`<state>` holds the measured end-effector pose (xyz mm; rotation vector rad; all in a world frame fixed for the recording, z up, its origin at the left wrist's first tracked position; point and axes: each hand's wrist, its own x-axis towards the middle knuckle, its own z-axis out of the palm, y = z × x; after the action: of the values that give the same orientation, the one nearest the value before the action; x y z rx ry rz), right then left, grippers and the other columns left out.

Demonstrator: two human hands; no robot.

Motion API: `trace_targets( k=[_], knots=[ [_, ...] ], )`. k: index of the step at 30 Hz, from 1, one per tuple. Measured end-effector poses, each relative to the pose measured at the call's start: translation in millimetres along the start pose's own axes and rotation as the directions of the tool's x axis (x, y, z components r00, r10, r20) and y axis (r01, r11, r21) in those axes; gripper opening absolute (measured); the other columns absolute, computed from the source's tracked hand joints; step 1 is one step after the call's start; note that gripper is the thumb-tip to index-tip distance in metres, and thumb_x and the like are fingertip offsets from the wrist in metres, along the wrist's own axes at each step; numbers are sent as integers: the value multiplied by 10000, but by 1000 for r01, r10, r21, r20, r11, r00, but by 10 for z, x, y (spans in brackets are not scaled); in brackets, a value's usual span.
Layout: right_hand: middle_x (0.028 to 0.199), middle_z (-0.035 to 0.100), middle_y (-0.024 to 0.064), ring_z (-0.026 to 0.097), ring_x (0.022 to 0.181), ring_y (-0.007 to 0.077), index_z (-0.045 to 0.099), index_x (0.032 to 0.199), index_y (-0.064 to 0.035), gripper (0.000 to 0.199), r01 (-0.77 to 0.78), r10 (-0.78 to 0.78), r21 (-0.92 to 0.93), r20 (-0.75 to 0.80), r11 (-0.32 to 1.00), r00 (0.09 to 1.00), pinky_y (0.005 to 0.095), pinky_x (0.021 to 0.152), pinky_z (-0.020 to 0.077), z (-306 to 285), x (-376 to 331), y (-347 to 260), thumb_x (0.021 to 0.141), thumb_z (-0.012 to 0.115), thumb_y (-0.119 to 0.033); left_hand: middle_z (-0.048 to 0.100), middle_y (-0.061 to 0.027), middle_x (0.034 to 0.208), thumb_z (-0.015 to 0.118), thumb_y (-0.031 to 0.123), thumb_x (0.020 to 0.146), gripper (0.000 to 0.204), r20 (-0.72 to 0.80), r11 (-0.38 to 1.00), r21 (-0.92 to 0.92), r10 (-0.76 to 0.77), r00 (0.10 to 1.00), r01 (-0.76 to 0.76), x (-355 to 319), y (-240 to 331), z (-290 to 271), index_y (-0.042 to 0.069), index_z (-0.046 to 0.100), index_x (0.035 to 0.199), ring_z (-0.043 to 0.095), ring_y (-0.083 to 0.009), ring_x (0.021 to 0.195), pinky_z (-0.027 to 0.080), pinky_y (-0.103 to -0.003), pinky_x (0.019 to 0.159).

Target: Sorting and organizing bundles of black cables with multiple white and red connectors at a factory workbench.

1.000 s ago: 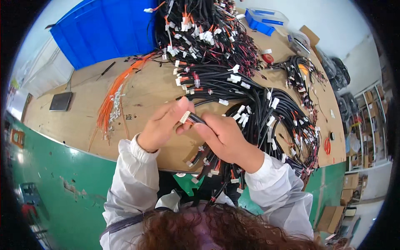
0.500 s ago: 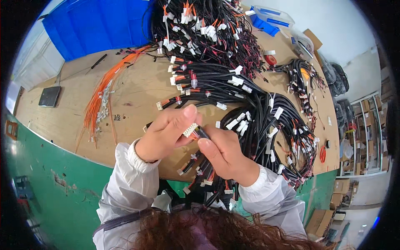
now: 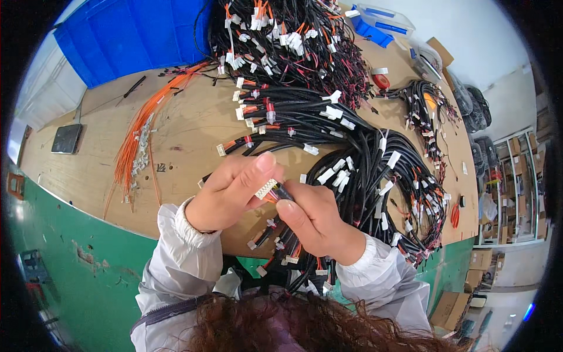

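Note:
Between my two hands is the end of a black cable harness with a white multi-pin connector (image 3: 267,188). My left hand (image 3: 234,189) is closed round the connector, its thumb raised above the white housing. Just behind it, my right hand (image 3: 314,217) grips the black sleeve and the coloured wires with thumb and fingers. Part of the wires is hidden under the fingers. A thick bundle of black cables (image 3: 358,152) with white tags lies beside and beyond my right hand, and more white connector ends hang by the table's near edge below my hands.
A big heap of dark cables (image 3: 287,53) fills the back beside a blue bin (image 3: 138,38). To the left lie orange wires (image 3: 138,138) and a black flat device (image 3: 67,138). Red tape (image 3: 381,81), a smaller cable bundle (image 3: 422,105) and a clear-lidded blue box (image 3: 375,29) are at right.
The white connector has turned slightly, with both hands still on it and its cable. The view has shifted a little; nothing was let go.

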<state>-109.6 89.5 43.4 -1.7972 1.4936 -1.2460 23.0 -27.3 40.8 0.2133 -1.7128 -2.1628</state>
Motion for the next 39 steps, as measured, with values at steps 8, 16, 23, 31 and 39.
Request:
trace_targets(
  k=[8, 16, 23, 31, 39],
  knots=[
    [582, 461, 135, 481, 477, 317, 492, 835, 10, 155, 40, -39, 27, -4, 999, 999, 365, 440, 367, -7, 6, 9, 891, 488, -134, 381, 41, 579, 322, 339, 977, 465, -69, 999, 36, -22, 997, 24, -24, 66, 67, 47, 477, 651, 303, -49, 521, 250, -218, 472],
    [588, 463, 131, 476, 479, 317, 503, 841, 11, 166, 38, -39, 31, 11, 999, 999, 365, 441, 368, -9, -8, 23, 896, 479, -145, 369, 34, 567, 322, 324, 978, 462, -29, 991, 126, 54, 998, -50, -9, 18, 39, 34, 471, 650, 301, -56, 515, 255, -234, 470],
    [601, 467, 132, 480, 496, 309, 521, 822, 9, 187, 18, -22, 102, 38, 995, 999, 363, 454, 374, -29, -7, 18, 901, 471, -154, 362, 30, 549, 316, 324, 979, 470, 4, 992, 116, 49, 999, -49, -4, 21, 25, 39, 461, 635, 296, -59, 497, 251, -236, 462],
    [614, 442, 127, 474, 525, 306, 500, 798, 5, 183, -10, 2, 128, 61, 992, 998, 361, 489, 384, -35, 3, 32, 896, 481, -148, 363, 30, 523, 309, 333, 979, 480, -13, 995, 80, -61, 998, 62, -22, 126, 42, 42, 447, 623, 299, -60, 483, 254, -232, 450],
    [789, 498, 133, 507, 660, 255, 508, 936, -5, 142, 1, 7, 77, -106, 997, 994, 319, 584, 408, -36, 37, 30, 822, 573, -61, 429, 0, 540, 346, 340, 957, 457, -147, 912, 409, 22, 989, 40, -30, 121, 20, -19, 535, 746, 358, -82, 449, 269, -228, 432]
  ],
)
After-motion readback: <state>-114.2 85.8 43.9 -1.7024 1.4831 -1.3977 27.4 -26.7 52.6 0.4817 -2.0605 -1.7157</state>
